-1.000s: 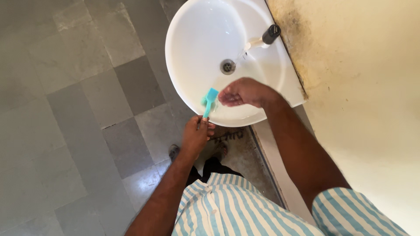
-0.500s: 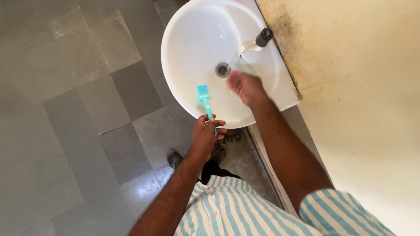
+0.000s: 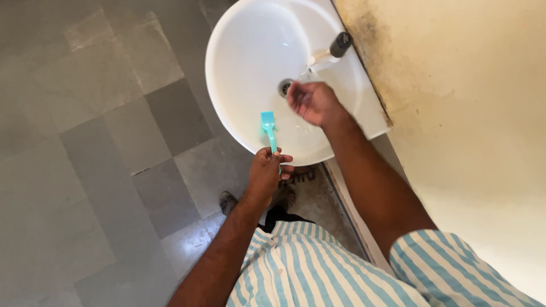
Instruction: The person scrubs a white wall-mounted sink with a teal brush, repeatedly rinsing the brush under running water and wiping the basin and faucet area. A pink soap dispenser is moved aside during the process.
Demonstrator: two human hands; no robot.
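Left hand: we see the left hand (image 3: pixel 266 170) closed around the handle of a turquoise brush (image 3: pixel 269 129), whose head points into the basin.
Right hand: the right hand (image 3: pixel 311 102) is cupped, palm up and fingers spread, holding nothing, just below the tap (image 3: pixel 334 48) and beside the drain (image 3: pixel 285 86).
Brush position: over the near inner wall of the white washbasin (image 3: pixel 239 51); we cannot tell whether it touches.
Water: a thin stream appears to run from the spout.
Progress: we judge that the basin looks clean and wet; rinsing is under way, and the brush is not yet put down.
Surroundings: grey tiled floor (image 3: pixel 85 142), stained cream wall (image 3: pixel 455 113).
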